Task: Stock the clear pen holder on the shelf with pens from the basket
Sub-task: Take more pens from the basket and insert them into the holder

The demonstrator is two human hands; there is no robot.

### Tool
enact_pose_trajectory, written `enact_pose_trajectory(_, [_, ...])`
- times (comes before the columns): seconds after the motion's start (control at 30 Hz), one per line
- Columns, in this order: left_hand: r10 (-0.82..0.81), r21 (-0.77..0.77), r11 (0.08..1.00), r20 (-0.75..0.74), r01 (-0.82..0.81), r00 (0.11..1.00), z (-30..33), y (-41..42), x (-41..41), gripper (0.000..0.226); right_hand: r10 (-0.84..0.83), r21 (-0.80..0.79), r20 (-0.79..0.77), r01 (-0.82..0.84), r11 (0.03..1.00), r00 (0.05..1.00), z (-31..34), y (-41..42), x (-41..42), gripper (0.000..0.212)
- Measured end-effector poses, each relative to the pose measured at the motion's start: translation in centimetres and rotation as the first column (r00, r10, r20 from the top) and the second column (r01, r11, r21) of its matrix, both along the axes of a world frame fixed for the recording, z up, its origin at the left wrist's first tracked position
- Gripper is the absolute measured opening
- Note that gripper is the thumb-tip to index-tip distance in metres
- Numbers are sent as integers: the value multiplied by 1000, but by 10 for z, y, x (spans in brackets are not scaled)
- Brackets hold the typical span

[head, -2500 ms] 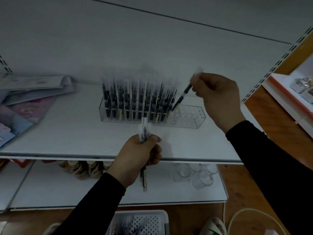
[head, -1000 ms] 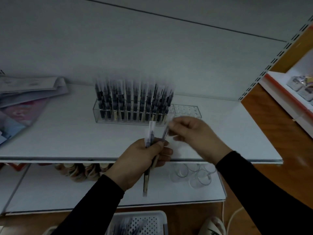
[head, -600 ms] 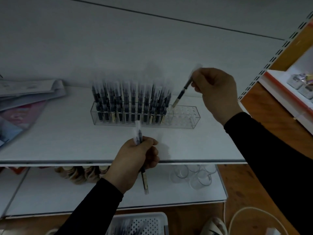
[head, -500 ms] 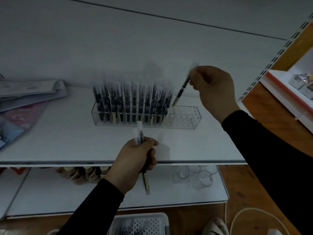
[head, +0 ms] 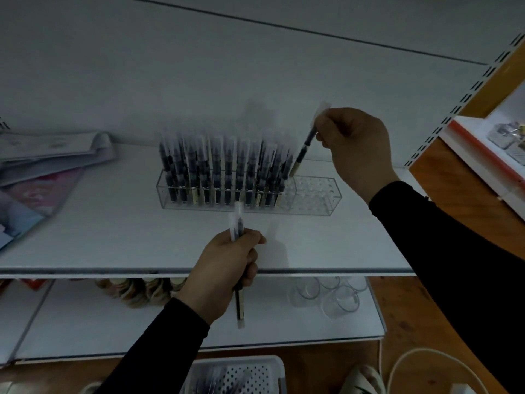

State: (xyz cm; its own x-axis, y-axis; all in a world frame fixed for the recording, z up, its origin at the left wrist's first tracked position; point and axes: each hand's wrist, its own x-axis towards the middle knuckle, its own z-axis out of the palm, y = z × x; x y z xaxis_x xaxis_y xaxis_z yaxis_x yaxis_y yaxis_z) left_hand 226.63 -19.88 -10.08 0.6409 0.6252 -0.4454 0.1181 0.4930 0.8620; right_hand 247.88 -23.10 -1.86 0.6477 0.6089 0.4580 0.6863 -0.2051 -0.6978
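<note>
Clear glossy plastic pen holder (head: 312, 194); matt white shelf (head: 113, 237); smooth orange-brown wood floor (head: 412, 322); white perforated plastic basket (head: 272, 368) at six o'clock.

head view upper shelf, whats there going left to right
stacked booklets → pens standing in the clear pen holder → pen pinched by the right hand → holder's empty holes
</note>
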Motion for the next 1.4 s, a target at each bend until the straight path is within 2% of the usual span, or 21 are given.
enact_pose_trajectory(0.13, [-8,-18,1000,-5,8,1000,1,1,0,14,-12,-33,11,12,999,1000,-7,-1,0,18])
enact_pose_trajectory(0.27, [-34,-15,999,6,34,999,1,2,1,21,27,-104,29,-24,994,999,-16,0,-6,19])
enact_pose_trajectory(0.43, [9,-95,995,84,-1,996,2,2,2,7,64,-167,62,-52,985,996,-26,1,-12,18])
enact_pose_trajectory(0.53, [26,-81,997,102,-18,994,0,1,2,16,69,-170,32,-62,984,997,-27,1,-14,18])
enact_pose_trajectory(0.7, [-12,-84,996,153,26,988,-1,1,0,18,41,-219,36,-32,975,999,-27,-2,-15,19])
enact_pose_trajectory(0.83, [-60,-28,997,162,65,985,1,0,-1,18,-10,-204,-55,-2,979,998,-31,-21,-26,16])
enact_pose_trajectory(0.9, [-92,-8,996,162,94,983,3,-1,-1,18,18,-225,-150,-52,973,989,-34,-33,-37,13])
enact_pose_trajectory(0.97, [-126,2,992,174,128,977,4,-2,-2,18,104,-295,-322,-205,933,941,-39,-43,-50,12])
enact_pose_trajectory(1.07, [-209,18,978,213,210,954,5,-4,-3,22,234,-314,-603,-496,809,763,-47,-52,-65,17])
enact_pose_trajectory(1.13, [-260,29,965,236,261,936,5,-6,-3,24,297,-236,-661,-567,789,689,-49,-56,-68,18])
enact_pose_trajectory(1.23, [-277,27,960,253,279,927,4,-6,-3,24,317,-148,-703,-566,811,637,-48,-57,-65,18])
enact_pose_trajectory(1.33, [-302,12,951,267,310,915,5,-7,-1,24,350,-101,-769,-642,760,536,-50,-58,-60,22])
enact_pose_trajectory(1.4, [-313,-1,946,262,325,913,5,-8,0,24,339,-115,-755,-623,773,561,-50,-57,-60,21])
